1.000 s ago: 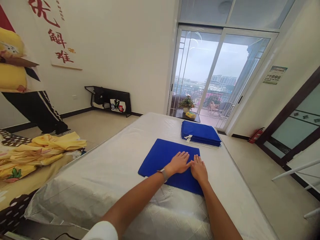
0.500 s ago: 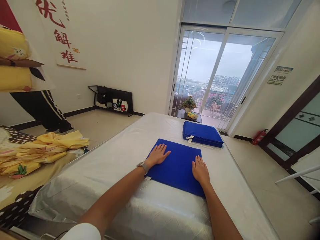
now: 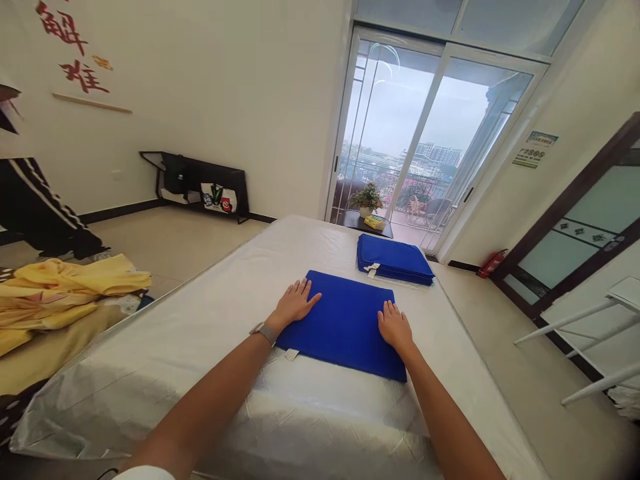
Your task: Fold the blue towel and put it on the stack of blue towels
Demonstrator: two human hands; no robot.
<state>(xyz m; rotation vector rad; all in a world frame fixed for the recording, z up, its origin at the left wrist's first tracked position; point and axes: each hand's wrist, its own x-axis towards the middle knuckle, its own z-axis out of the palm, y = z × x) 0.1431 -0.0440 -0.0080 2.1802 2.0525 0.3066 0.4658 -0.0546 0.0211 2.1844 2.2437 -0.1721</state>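
A flat, folded blue cloth piece (image 3: 345,327) lies on the plastic-covered mattress (image 3: 225,300), a white tag (image 3: 291,355) sticking out at its near left corner. My left hand (image 3: 294,303) rests open on its left edge, fingers stretched and thumb spread toward the middle. On the right edge my right hand (image 3: 394,325) lies flat, with its fingers pointing away from me. Farther back on the mattress sits a neat stack of similar blue folded pieces (image 3: 395,259), also with white tags showing.
Yellow bedding (image 3: 75,290) is heaped at the left, with a person in dark striped trousers (image 3: 40,207) standing behind it. A low black rack (image 3: 200,183) stands by the wall. Beyond the mattress is a small table with a potted plant (image 3: 367,199). White metal legs (image 3: 565,323) stand at right.
My left hand has slid outward to the left edge of the blue cloth piece. My right hand stays at the right edge. The whole view has turned slightly to the right.
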